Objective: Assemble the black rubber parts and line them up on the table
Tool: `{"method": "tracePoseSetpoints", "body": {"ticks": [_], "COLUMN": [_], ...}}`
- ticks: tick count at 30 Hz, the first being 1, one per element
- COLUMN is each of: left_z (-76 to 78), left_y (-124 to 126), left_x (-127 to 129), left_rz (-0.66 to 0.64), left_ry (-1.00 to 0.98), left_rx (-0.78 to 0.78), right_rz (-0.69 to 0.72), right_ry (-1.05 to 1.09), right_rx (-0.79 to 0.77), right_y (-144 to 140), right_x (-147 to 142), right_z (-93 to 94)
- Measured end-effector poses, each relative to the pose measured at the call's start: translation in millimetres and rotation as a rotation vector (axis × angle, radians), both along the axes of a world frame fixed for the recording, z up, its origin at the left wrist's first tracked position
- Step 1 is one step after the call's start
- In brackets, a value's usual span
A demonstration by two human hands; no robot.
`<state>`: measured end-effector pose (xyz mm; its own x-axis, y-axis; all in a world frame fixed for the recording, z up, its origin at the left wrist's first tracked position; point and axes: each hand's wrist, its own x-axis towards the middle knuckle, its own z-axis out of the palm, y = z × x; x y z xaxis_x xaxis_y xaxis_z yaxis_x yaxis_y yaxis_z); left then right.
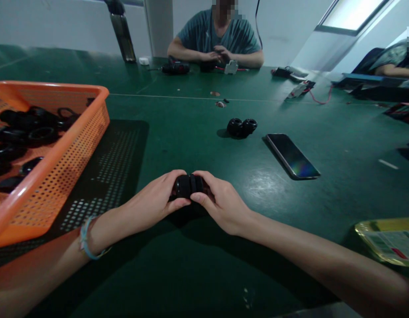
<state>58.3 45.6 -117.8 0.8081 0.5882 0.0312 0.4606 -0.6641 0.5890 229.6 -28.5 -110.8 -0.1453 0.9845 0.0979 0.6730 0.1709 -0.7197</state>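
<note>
Between my two hands is a black round plastic part (183, 186), held just above the green table (178, 141). It looks like two cylindrical pieces side by side with a narrow groove between them. My left hand (163, 194) grips its left end with thumb and fingers. Wrapped round the right end is my right hand (219, 198), its thumb pressed on the near side. The fingers hide both ends of the part. Farther off on the table lies a similar pair of black round parts (242, 127).
An orange basket (75, 163) of black parts stands at left. Right of centre lies a smartphone (293, 157); a gold-rimmed package (386, 240) is at lower right. Across the table sits a person (221, 39), near a bottle (123, 37) and a black tool (176, 66).
</note>
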Motion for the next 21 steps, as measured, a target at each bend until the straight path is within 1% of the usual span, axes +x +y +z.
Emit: {"method": "tracePoseSetpoints", "body": {"ticks": [5, 11, 16, 18, 21], "left_z": [-0.9, 1.9, 2.7, 3.5, 5.4], "left_y": [0.1, 0.1, -0.1, -0.6, -0.6], "left_x": [0.0, 1.8, 1.1, 0.6, -0.5], "left_rz": [-0.005, -0.015, -0.006, 0.004, -0.002], "left_ry": [0.001, 0.028, 0.004, -0.026, -0.082], "left_rx": [0.031, 0.054, 0.035, 0.008, -0.058], "right_rz": [0.0, -0.003, 0.004, 0.035, 0.126], "right_ry": [0.021, 0.014, 0.002, -0.012, -0.056], "right_rx": [-0.011, -0.012, 0.003, 0.07, 0.249], "right_y": [-0.4, -1.2, 1.2, 3.2, 6.2], "right_x": [-0.1, -0.4, 0.5, 3.0, 8.2], "right_z": [0.8, 0.8, -0.6, -3.0, -8.3]}}
